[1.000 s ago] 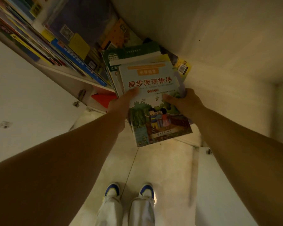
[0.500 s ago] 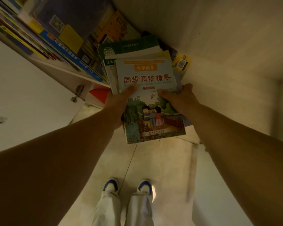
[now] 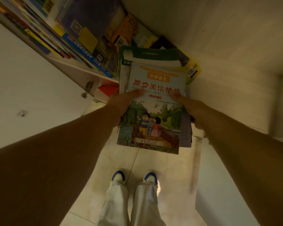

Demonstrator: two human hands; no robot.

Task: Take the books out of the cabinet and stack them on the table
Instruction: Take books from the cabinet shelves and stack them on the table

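Note:
A stack of thin books (image 3: 155, 98) sticks out of the cabinet shelf (image 3: 82, 66), half over the floor. Its top book is light blue with red Chinese characters and a picture of two children; a green-topped book (image 3: 150, 53) lies under it, further in. My left hand (image 3: 121, 103) grips the stack's left edge, thumb on the cover. My right hand (image 3: 191, 110) grips the right edge, thumb on the cover, fingers hidden underneath. More books (image 3: 82, 33) lean and lie on the shelf to the left and behind.
The open white cabinet door (image 3: 31, 88) with its hinge (image 3: 87, 88) stands at the left. A white cabinet wall (image 3: 227, 62) rises at the right. Below are a tiled floor (image 3: 170, 168) and my two shoes in blue and white (image 3: 134, 176). A red book (image 3: 108, 90) sits on the lower shelf.
Both hands stay on the stack's sides. The stack has shifted slightly in the frame, and the view has tilted a little. The grip looks the same.

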